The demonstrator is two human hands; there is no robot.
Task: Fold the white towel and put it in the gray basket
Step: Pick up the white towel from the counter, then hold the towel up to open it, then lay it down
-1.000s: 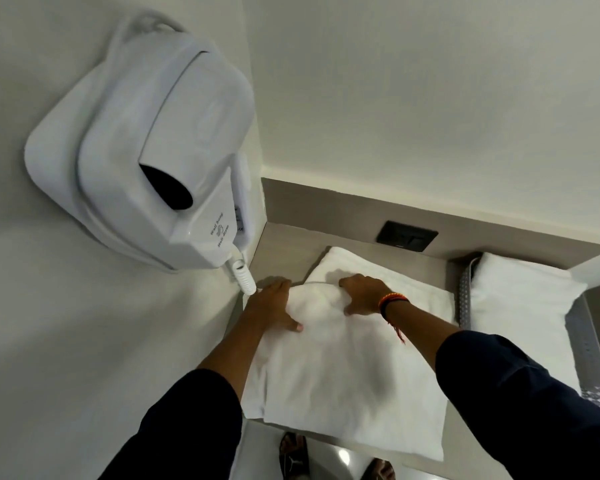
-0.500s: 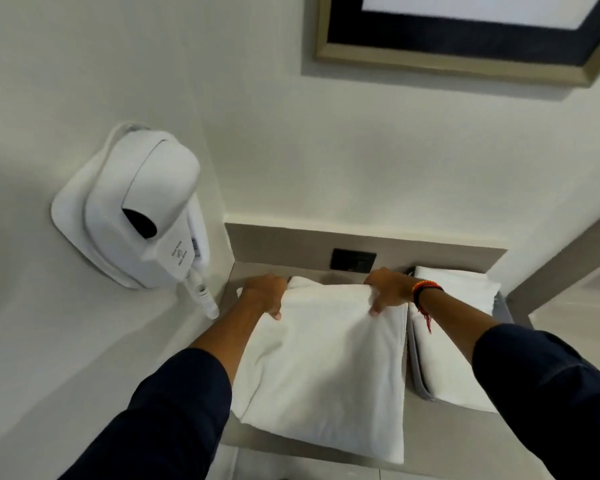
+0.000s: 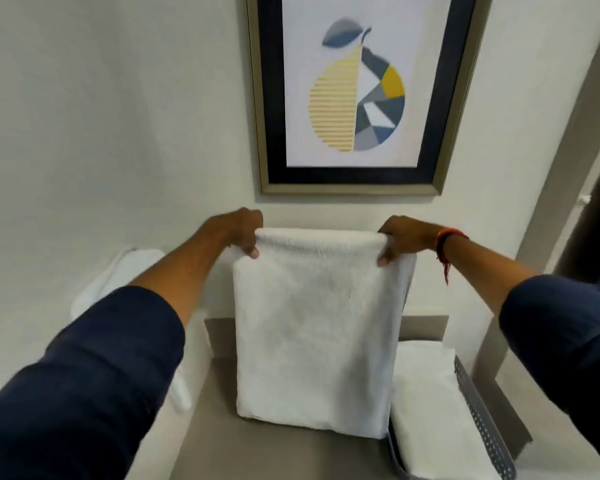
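Note:
The folded white towel (image 3: 316,334) hangs upright in the air above the counter, its lower edge near the counter top. My left hand (image 3: 238,230) pinches its top left corner and my right hand (image 3: 400,239) pinches its top right corner. The gray basket (image 3: 482,420) stands at the lower right on the counter, its perforated wall showing. Another folded white towel (image 3: 426,403) lies inside the basket. The hanging towel hides the basket's left side.
A grey counter (image 3: 219,441) runs below the towel. A white wall-mounted hair dryer (image 3: 118,275) sits on the left wall, partly behind my left arm. A framed pear picture (image 3: 357,91) hangs on the back wall. A door frame stands at the right.
Both hands have lifted the folded towel off the counter by its far edge, so it now hangs upright. My view has tilted up toward the picture.

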